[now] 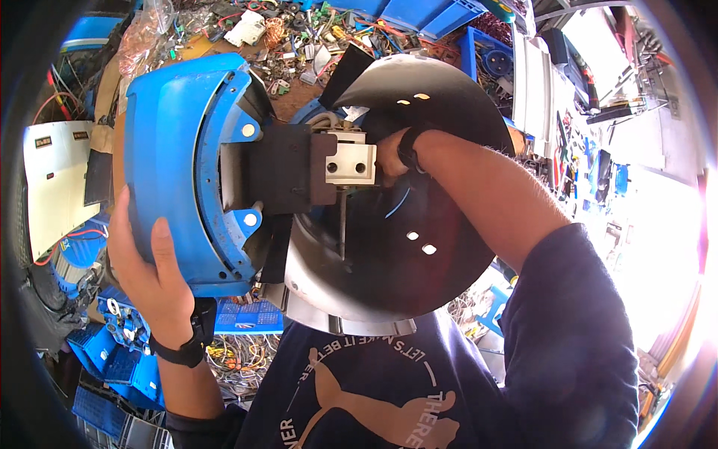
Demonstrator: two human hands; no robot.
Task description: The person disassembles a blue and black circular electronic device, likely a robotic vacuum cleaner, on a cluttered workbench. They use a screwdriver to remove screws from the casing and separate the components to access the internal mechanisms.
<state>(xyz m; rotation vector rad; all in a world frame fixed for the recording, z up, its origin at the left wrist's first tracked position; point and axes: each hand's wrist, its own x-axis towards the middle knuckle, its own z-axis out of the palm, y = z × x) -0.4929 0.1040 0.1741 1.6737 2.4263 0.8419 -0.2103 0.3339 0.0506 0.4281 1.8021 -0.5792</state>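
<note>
My left hand (153, 269) grips the left side of a curved blue plastic housing (164, 165) with its thumb and fingers. The housing has a dark bracket (277, 165) that joins a cream block (350, 165) with two holes. To the right sits a large round black dish (396, 247) with a shiny rim and small openings. My right hand (393, 157) reaches over the dish to the back of the cream block, its curled fingers mostly hidden, so what they hold cannot be made out. A metal rod (342, 228) hangs below the block.
Behind the work, a brown bench (293, 103) carries scattered electronic parts and wires. Blue crates (426, 15) stand at the back, more blue bins (133, 370) at lower left. A cream panel (56, 183) leans at left. A blue tray (247, 316) and tangled cables lie below.
</note>
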